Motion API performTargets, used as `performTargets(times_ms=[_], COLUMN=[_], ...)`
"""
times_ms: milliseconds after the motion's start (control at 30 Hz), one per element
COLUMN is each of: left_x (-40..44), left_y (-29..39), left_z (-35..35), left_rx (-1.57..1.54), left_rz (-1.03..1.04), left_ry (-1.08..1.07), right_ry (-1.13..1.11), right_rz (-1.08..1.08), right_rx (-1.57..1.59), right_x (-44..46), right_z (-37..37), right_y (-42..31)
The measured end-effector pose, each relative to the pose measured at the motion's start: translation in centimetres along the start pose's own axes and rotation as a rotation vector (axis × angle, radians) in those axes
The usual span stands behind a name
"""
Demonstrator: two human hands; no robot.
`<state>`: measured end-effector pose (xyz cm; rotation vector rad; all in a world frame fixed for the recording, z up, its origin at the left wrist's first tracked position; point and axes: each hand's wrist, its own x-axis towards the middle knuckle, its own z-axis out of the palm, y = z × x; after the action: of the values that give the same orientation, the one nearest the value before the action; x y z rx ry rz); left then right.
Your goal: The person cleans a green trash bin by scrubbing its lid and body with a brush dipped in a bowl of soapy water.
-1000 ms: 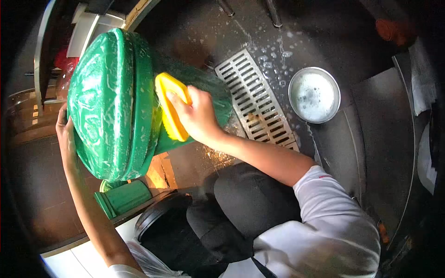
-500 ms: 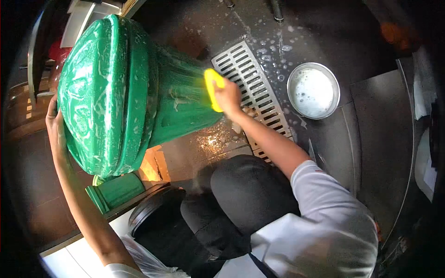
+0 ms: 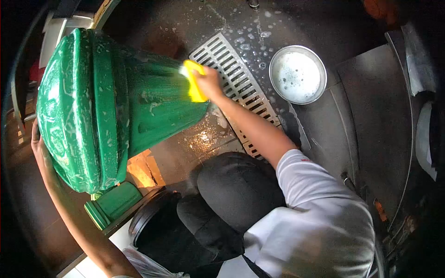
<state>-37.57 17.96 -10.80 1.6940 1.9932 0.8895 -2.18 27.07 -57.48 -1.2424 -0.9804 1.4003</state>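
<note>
A large green bin (image 3: 111,102) with a domed, ribbed lid lies tilted on its side, streaked with suds. My left hand (image 3: 39,141) rests against the outer edge of the dome, its fingers partly hidden behind it. My right hand (image 3: 209,84) is closed on a yellow brush (image 3: 194,81), whose bristles touch the side of the bin near its narrow end. A round metal bowl (image 3: 297,74) of foamy water stands on the floor to the right.
A slotted metal drain grate (image 3: 236,76) runs across the dark wet floor, with suds beside it. Nearer my knees are a smaller green container (image 3: 114,204), a piece of cardboard (image 3: 145,169) and a round black object (image 3: 155,222). Dark panels stand at the right.
The yellow brush in my right hand has gone from beside the lid rim towards the bin's narrow end. The view has shifted, and the bin and my left hand appear further left.
</note>
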Motion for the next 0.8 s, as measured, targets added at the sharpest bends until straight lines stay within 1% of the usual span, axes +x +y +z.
performTargets(times_ms=[67, 100, 167, 200, 233, 267, 300, 333, 367, 400, 433, 467, 500, 533, 567, 633, 700, 733, 767, 800], left_x=[0.3, 0.5, 0.3, 0.4, 0.3, 0.1, -0.1, 0.1, 0.0, 0.0, -0.1, 0.2, 0.2, 0.2, 0.3, 0.2, -0.2, -0.3, -0.4, -0.6], left_y=[0.1, 0.4, 0.4, 0.3, 0.5, 0.9, 1.2, 1.1, 0.9, 0.8, 0.7, 0.5, 0.4, 0.0, -0.4, 0.0, 0.8, 1.4, 2.0, 2.3], left_z=[-0.3, 0.1, 1.1, 0.9, 1.0, 1.2, 1.3, 1.0, 1.0, 0.9, 0.8, 0.5, 0.1, -0.2, -0.4, 0.1, 1.4, 2.1, 2.7, 2.8], left_rx=[-0.022, 0.003, 0.055, 0.056, 0.033, 0.01, -0.014, -0.021, -0.028, -0.035, -0.044, -0.011, 0.024, 0.033, 0.042, 0.085, 0.057, 0.057, 0.057, 0.059], left_rz=[-0.073, -0.023, 0.075, 0.06, 0.035, 0.003, -0.027, -0.003, 0.006, 0.018, 0.034, 0.007, -0.02, 0.011, 0.049, 0.044, 0.016, 0.015, 0.012, 0.007], left_ry=[-0.011, 0.009, 0.062, 0.053, 0.05, 0.044, 0.04, 0.011, 0.006, 0.005, 0.005, 0.029, 0.054, 0.039, 0.025, 0.041, 0.07, 0.079, 0.086, 0.091], right_ry=[0.056, 0.049, -0.044, 0.019, -0.026, -0.079, -0.07, -0.076, -0.082, -0.085, -0.032, 0.007, -0.029, -0.071, -0.04, -0.036, -0.037, -0.04, -0.025, -0.006], right_rz=[0.206, 0.241, 0.212, 0.058, -0.089, -0.097, -0.213, -0.163, -0.118, -0.105, -0.091, -0.078, 0.155, 0.184, 0.199, 0.194, 0.037, -0.018, -0.046, -0.017], right_rx=[-0.355, -0.519, -0.224, -0.44, -0.409, -0.309, -0.314, -0.295, -0.273, -0.228, -0.434, -0.444, -0.564, -0.62, -0.554, -0.601, -0.34, -0.425, -0.394, -0.36], right_x=[2.6, 3.1, 4.3, 2.9, 3.4, 2.5, 2.6, 2.7, 3.1, 4.9, 5.5, 5.8, 6.7, 6.9, 6.3, 5.1, 3.5, 2.2, 0.6, 0.6], right_z=[-0.8, -1.3, 0.1, 0.4, 1.0, 0.2, 0.4, 0.3, 0.4, 1.0, 1.1, 1.3, 0.7, 0.0, -0.3, -0.3, 0.4, 0.4, 0.2, 0.1], right_y=[10.7, 10.9, 11.1, 5.6, 3.8, -1.5, -3.5, -4.5, -4.8, -1.7, 0.5, 4.2, 7.5, 9.9, 9.9, 7.7, 5.9, 4.2, 2.5, 3.0])
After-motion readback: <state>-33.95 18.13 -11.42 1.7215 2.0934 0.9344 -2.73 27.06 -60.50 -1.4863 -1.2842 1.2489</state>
